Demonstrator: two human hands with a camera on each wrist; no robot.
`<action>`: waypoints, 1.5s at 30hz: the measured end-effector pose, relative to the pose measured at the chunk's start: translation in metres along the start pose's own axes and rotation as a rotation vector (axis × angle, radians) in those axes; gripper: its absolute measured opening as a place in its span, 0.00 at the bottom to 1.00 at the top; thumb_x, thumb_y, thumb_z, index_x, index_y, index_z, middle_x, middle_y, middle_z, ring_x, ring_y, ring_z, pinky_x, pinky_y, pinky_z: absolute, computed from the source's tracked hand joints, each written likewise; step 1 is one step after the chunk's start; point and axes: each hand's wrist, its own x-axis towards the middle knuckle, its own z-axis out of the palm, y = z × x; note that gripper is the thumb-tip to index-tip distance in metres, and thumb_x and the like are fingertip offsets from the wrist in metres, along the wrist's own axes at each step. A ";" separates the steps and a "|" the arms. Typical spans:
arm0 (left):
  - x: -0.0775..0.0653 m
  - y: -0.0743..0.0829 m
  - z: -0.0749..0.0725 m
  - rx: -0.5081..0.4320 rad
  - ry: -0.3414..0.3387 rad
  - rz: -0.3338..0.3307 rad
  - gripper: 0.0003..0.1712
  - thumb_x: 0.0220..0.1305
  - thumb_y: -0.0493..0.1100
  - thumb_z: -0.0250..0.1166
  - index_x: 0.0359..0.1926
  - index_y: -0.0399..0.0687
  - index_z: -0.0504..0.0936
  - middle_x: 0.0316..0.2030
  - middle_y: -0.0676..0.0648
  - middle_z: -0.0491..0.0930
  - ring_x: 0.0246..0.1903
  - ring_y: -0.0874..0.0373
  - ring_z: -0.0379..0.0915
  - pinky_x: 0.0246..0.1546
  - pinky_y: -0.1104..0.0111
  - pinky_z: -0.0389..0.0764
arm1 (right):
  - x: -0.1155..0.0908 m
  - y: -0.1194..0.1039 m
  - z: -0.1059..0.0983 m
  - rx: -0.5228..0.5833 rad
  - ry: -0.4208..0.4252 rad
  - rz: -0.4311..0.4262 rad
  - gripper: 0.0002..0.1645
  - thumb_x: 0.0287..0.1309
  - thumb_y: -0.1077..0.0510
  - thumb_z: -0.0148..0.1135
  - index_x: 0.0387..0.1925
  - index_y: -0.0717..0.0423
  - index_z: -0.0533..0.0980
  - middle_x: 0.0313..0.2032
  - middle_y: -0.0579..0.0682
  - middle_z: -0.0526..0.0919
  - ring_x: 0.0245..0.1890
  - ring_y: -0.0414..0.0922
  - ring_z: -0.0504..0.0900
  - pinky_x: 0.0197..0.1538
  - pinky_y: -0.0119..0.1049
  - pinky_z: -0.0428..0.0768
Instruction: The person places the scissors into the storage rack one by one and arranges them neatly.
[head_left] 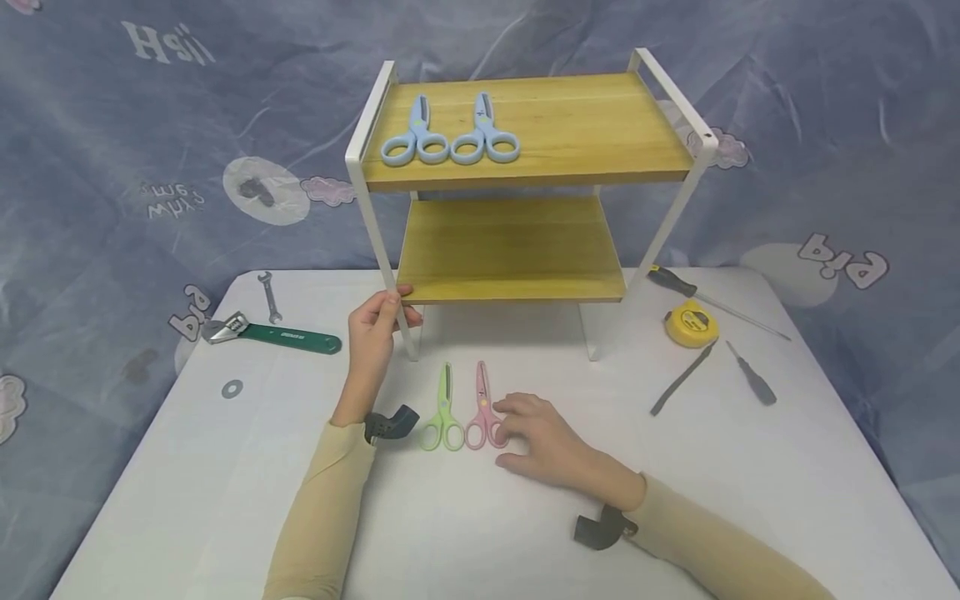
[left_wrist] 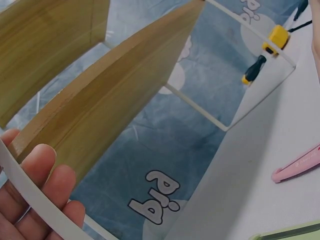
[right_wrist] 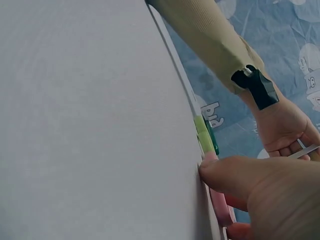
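Observation:
A two-tier shelf [head_left: 525, 177] with wooden boards and white metal frames stands at the back of the table. My left hand [head_left: 377, 318] grips its front left post, fingers curled round the white bar in the left wrist view. On the tabletop lie green scissors [head_left: 445, 408] and pink scissors [head_left: 483, 407], side by side with blades pointing away. My right hand [head_left: 542, 437] is at the pink handles, fingers spread and slightly bent; the thumb [right_wrist: 225, 172] is close by. Whether it touches them is unclear. Two blue scissors [head_left: 417, 133] [head_left: 484, 132] lie on the top board.
An adjustable wrench [head_left: 288, 337], a small spanner [head_left: 269, 297] and a washer [head_left: 232, 389] lie at left. At right are a long screwdriver [head_left: 675, 282], a yellow tape measure [head_left: 691, 324], a thin dark tool [head_left: 681, 380] and a small screwdriver [head_left: 756, 383]. A patterned cloth [head_left: 187, 100] hangs behind.

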 end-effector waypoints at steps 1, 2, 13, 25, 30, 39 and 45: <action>0.000 0.000 0.000 -0.001 0.001 0.002 0.20 0.78 0.41 0.55 0.49 0.23 0.82 0.23 0.60 0.84 0.28 0.66 0.84 0.39 0.73 0.87 | 0.000 0.001 0.000 -0.006 0.004 -0.005 0.11 0.46 0.54 0.78 0.29 0.46 0.81 0.58 0.56 0.84 0.65 0.60 0.76 0.65 0.62 0.74; 0.000 0.000 0.000 -0.001 0.002 0.000 0.20 0.78 0.41 0.55 0.49 0.24 0.82 0.22 0.60 0.84 0.28 0.66 0.84 0.39 0.72 0.87 | 0.000 0.001 0.001 -0.015 0.006 -0.011 0.10 0.46 0.54 0.78 0.29 0.45 0.81 0.57 0.55 0.84 0.65 0.60 0.76 0.65 0.62 0.74; 0.000 0.001 0.000 0.014 -0.003 -0.016 0.21 0.79 0.43 0.54 0.51 0.25 0.81 0.22 0.61 0.84 0.28 0.68 0.84 0.41 0.69 0.88 | 0.000 0.002 0.001 -0.088 0.024 -0.045 0.13 0.48 0.53 0.77 0.20 0.44 0.78 0.57 0.55 0.85 0.63 0.60 0.79 0.64 0.59 0.76; 0.000 0.000 0.001 0.014 -0.002 -0.016 0.21 0.78 0.43 0.56 0.46 0.25 0.83 0.23 0.60 0.85 0.29 0.63 0.85 0.40 0.69 0.88 | -0.003 0.005 0.002 -0.078 0.039 -0.039 0.13 0.49 0.53 0.75 0.20 0.43 0.76 0.58 0.54 0.86 0.64 0.58 0.80 0.65 0.58 0.77; 0.000 0.001 0.000 0.010 0.003 -0.017 0.20 0.78 0.42 0.55 0.45 0.24 0.83 0.24 0.61 0.85 0.29 0.66 0.85 0.40 0.69 0.88 | -0.001 0.005 0.001 -0.057 0.038 -0.033 0.13 0.49 0.54 0.75 0.20 0.43 0.76 0.57 0.53 0.86 0.64 0.57 0.80 0.64 0.58 0.77; -0.001 0.003 0.001 0.020 0.001 -0.031 0.21 0.78 0.43 0.55 0.46 0.25 0.82 0.23 0.62 0.85 0.29 0.66 0.85 0.40 0.71 0.88 | -0.002 0.005 -0.002 -0.035 0.019 -0.015 0.12 0.50 0.53 0.74 0.20 0.44 0.77 0.58 0.53 0.86 0.64 0.57 0.79 0.66 0.58 0.76; -0.001 0.002 0.001 0.021 0.004 -0.025 0.21 0.78 0.44 0.55 0.47 0.26 0.82 0.23 0.60 0.84 0.29 0.66 0.86 0.40 0.72 0.88 | -0.002 0.006 -0.002 -0.035 0.019 -0.028 0.12 0.50 0.54 0.74 0.20 0.44 0.77 0.57 0.54 0.86 0.64 0.57 0.79 0.65 0.57 0.76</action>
